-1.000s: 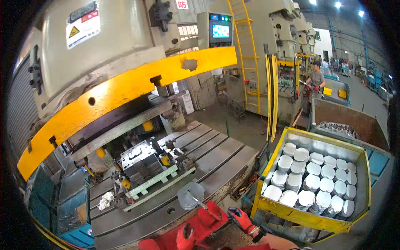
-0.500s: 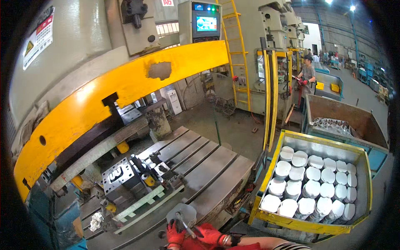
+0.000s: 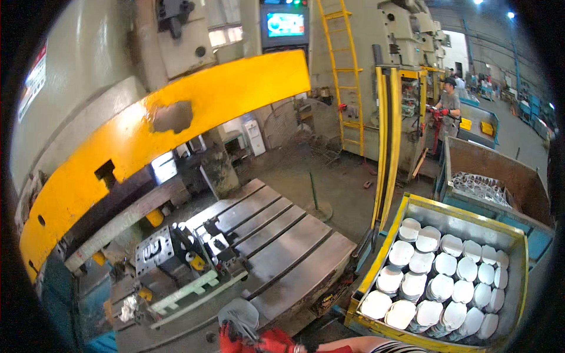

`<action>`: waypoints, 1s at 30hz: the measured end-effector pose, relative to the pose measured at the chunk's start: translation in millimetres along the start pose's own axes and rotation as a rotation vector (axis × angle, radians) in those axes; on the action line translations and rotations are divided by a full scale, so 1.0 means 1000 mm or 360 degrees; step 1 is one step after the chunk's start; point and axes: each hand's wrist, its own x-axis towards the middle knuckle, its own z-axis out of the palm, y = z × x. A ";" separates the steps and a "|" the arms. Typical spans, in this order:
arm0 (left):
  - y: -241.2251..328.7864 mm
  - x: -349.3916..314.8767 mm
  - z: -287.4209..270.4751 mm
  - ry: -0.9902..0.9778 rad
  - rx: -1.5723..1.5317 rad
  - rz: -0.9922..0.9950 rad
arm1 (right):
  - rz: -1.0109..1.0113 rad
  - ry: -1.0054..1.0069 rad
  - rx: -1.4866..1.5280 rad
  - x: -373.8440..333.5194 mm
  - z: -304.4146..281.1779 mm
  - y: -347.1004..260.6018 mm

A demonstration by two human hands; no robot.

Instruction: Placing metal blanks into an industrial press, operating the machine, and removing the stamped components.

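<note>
A round flat grey metal disc (image 3: 243, 313) is at the bottom centre, over the near edge of the machine bed. My left hand (image 3: 232, 340), in a red glove with dark fingertips, is closed at the disc's near edge and grips it. Beside it on the right is my right hand (image 3: 275, 341), also red-gloved and closed on a thin grey rod (image 3: 250, 334), whose upper end lies against the disc; motion smears this part. Ahead on the bed stands a metal die (image 3: 156, 252) with a cut-out top plate, next to a pale green slotted bar (image 3: 183, 294).
To my right a yellow-rimmed bin (image 3: 406, 203) holds several stacks of round discs. Beyond it stands a rusty bin (image 3: 491, 156) with metal scrap. A thick yellow press beam (image 3: 235, 85) arches overhead; a yellow post (image 3: 386, 147) rises beside the grooved bed (image 3: 294, 235). A co-worker (image 3: 450, 112) stands farther back.
My view has shifted, so the bin and post sit farther right. Both hands and the disc have moved slightly left and down in the picture, with the disc still held.
</note>
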 end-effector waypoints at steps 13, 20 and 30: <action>0.094 -0.034 -0.064 0.0367 -0.0146 -0.0457 | 0.0012 0.0610 0.0013 -0.101 0.047 -0.128; 0.067 -0.113 -0.099 0.0256 -0.0452 -0.0645 | 0.0085 0.0987 -0.0691 -0.096 0.040 -0.044; 0.044 -0.123 -0.123 0.0049 -0.0842 -0.0669 | 0.0224 0.1012 0.0170 -0.076 0.120 -0.086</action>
